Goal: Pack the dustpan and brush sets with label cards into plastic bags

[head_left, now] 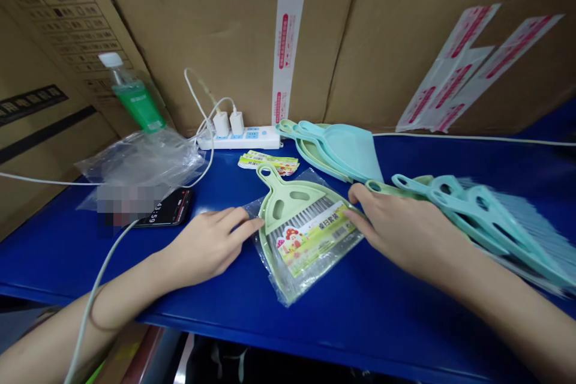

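A green mini dustpan and brush set in a clear plastic bag (302, 229), with a colourful label card, lies on the blue table (360, 306). My left hand (211, 246) rests flat on the table, its fingertips touching the bag's left edge. My right hand (405, 228) lies on the bag's right edge, fingers stretched and pressing on it. Neither hand has anything closed in it.
Stacked teal dustpans (342, 150) lie behind, teal brushes (486, 216) at right. Loose label cards (269, 162), a white power strip (240, 137), a phone (168, 207), a heap of clear bags (144, 162) and a green bottle (132, 96) stand left. Cardboard boxes (216, 24) wall the back.
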{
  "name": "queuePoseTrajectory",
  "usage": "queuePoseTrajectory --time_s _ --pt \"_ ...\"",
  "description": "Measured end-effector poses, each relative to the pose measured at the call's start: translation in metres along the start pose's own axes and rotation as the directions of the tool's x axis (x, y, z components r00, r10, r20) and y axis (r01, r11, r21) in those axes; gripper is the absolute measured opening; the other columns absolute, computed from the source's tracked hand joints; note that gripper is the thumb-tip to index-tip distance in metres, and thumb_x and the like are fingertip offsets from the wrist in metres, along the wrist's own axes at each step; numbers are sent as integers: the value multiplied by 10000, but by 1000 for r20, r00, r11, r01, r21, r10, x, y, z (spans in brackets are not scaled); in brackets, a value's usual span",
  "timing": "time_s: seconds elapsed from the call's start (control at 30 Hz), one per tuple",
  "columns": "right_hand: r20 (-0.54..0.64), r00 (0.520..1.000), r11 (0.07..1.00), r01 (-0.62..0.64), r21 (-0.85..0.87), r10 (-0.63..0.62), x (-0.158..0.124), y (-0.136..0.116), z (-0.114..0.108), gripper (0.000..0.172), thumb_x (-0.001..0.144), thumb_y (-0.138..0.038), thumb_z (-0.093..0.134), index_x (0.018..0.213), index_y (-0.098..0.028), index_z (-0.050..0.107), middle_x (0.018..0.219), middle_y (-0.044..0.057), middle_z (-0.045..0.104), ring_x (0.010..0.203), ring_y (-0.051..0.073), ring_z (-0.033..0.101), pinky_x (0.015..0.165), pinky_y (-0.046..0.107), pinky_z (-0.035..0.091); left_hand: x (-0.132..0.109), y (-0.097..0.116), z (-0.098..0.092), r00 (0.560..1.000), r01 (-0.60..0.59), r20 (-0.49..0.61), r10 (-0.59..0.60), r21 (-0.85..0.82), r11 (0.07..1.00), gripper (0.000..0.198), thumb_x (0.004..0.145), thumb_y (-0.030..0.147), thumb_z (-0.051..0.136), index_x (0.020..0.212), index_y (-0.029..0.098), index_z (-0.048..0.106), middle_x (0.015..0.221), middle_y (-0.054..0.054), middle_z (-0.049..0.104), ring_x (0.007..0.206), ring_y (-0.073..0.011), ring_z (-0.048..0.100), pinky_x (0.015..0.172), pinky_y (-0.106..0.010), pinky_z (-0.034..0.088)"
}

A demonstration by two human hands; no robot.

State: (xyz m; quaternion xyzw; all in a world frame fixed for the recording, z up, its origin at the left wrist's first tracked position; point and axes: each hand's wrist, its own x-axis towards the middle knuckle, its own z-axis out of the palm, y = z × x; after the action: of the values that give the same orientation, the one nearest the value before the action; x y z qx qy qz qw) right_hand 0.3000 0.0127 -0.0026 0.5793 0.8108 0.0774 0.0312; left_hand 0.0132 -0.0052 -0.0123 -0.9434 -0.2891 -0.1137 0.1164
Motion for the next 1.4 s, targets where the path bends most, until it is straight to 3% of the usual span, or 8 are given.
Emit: queuePoseTrajectory --time_s 0.2,0.4,0.5,0.6,0.77,1.03,1.2,1.4 --pt "5 999 999 48 5 -48 5 7 3 240 907 -243 380 750 -210 558 693 89 663 607 229 635 469 279 269 -2 -1 1 999 15 47 -14 -28 999 353 911 107 404 1211 180 573 942 -65 634 766 -166 652 622 -253 547" --pt "-8 1000 934 12 357 -10 15 17 8 217 931 -263 357 752 -222 471 678 41 636 596 188 614 550 291 399 -1 1 -3 997 -43 60 53 -145 988 360 930 108 395 1238 165 573 843 -34 636 681 -150 633 584 -242 515" --pt "68 998 767 -39 641 -6 21 21 7 202 926 -340 362 780 -229 447 670 12 602 547 160 582 540 290 438 -1 2 -6 992 -89 69 104 -190 978 364 946 118 366 1235 156 583 776 -18 622 604 -142 591 556 -245 498" --pt "109 994 458 -84 885 -29 26 22 7 208 879 -424 449 905 -219 475 776 25 620 590 158 598 529 293 490 0 5 -9 983 -128 105 151 -197 972 369 947 118 360 1247 155 572 790 -22 635 604 -148 588 575 -259 504" --pt "143 989 25 -142 990 -34 28 16 9 371 856 -409 525 1155 -196 472 1069 114 676 926 219 661 744 362 561 -1 10 -10 967 -160 167 190 -177 971 428 925 105 394 1339 176 474 852 -28 657 621 -149 599 604 -265 514" --pt "202 912 -175 -277 945 -356 18 -3 22 704 796 -329 686 1412 -241 357 1215 111 660 998 231 677 844 401 563 -3 9 -5 969 -164 160 189 -157 974 472 908 96 418 1373 177 400 1031 -60 649 749 -171 645 648 -294 545" --pt "181 923 -255 -276 926 -340 19 -2 27 830 755 -352 755 1446 -239 310 1244 111 654 993 228 686 840 369 574 -2 9 -2 974 -159 152 170 -82 984 467 912 92 409 1371 173 402 990 -54 648 743 -172 642 647 -296 545" --pt "280 933 -267 -335 903 -224 21 -2 24 656 887 -277 599 1469 -249 297 1232 102 665 1024 233 683 935 404 546 -2 7 0 995 -84 62 82 31 996 423 917 77 378 1336 117 427 866 -38 641 686 -168 638 609 -286 538"
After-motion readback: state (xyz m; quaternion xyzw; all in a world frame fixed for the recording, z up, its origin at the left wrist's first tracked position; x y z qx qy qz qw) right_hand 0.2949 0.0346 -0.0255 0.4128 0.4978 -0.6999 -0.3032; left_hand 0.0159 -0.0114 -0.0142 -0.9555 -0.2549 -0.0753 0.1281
